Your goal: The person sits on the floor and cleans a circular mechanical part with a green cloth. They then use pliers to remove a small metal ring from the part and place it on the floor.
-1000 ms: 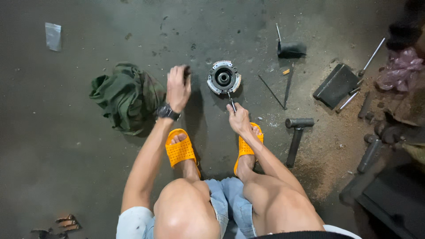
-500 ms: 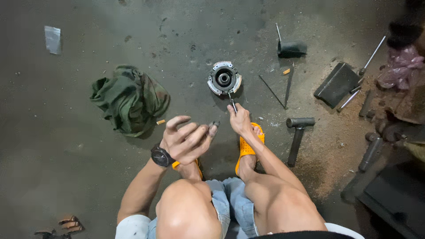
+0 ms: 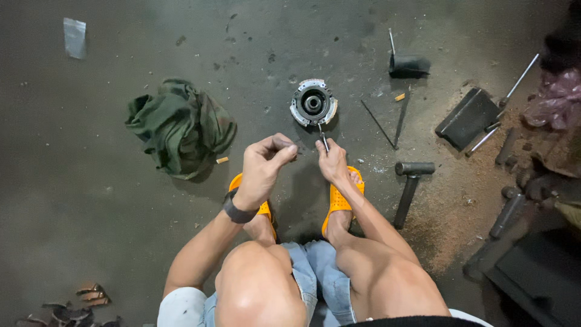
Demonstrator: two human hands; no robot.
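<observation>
My right hand [image 3: 331, 160] grips a thin metal tool [image 3: 324, 138], its tip just short of the round metal hub [image 3: 313, 103] on the floor ahead. My left hand [image 3: 266, 162] is pinched shut near it; I cannot tell what it holds. A green cloth [image 3: 180, 126] lies left, a hammer [image 3: 410, 184] right.

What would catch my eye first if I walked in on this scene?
Probably the orange sandals at the centre, bright against the dark, dirty floor. Just above them, the left hand is pinched shut, and the right hand holds a thin tool pointing at a round metal hub on the floor. A crumpled green cloth lies to the left, a hammer to the right.
</observation>
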